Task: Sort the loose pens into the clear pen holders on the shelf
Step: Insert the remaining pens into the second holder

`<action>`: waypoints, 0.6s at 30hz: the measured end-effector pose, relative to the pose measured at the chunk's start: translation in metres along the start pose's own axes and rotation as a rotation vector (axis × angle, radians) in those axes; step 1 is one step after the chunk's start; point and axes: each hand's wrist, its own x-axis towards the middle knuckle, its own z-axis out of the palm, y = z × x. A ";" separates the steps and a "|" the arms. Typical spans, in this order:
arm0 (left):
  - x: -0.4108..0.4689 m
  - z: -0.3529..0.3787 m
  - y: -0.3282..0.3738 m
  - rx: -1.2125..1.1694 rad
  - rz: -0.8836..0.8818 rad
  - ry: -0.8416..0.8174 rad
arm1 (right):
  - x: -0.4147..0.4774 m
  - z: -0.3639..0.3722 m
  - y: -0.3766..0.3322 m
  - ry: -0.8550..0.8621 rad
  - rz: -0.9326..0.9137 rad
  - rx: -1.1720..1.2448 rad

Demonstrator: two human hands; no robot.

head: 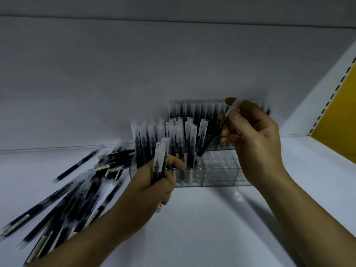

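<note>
A clear pen holder (219, 170) stands on the white shelf, its left part filled with upright dark pens with frosted caps (181, 139); its right cells show bare holes. A second holder (200, 108) full of pens stands behind it by the back wall. My left hand (154, 182) grips a small bundle of pens (160, 160) upright, just in front of the holder's left end. My right hand (252, 139) pinches a single pen (219, 132), slanted with its dark end down over the holder's middle cells.
A heap of loose dark pens (73, 189) lies on the shelf at the left, reaching the bottom-left corner. The white shelf surface (212, 218) spreads in front. A white slotted upright (327, 97) and a yellow panel (341, 122) bound the right side.
</note>
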 end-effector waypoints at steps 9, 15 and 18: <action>-0.001 -0.003 -0.003 -0.029 -0.034 -0.035 | -0.001 0.001 0.005 -0.008 -0.065 -0.169; 0.001 -0.002 -0.003 -0.064 -0.045 -0.048 | -0.008 0.003 0.019 -0.084 -0.233 -0.432; 0.002 -0.003 -0.004 -0.092 -0.043 -0.053 | -0.011 0.004 0.026 -0.116 -0.299 -0.513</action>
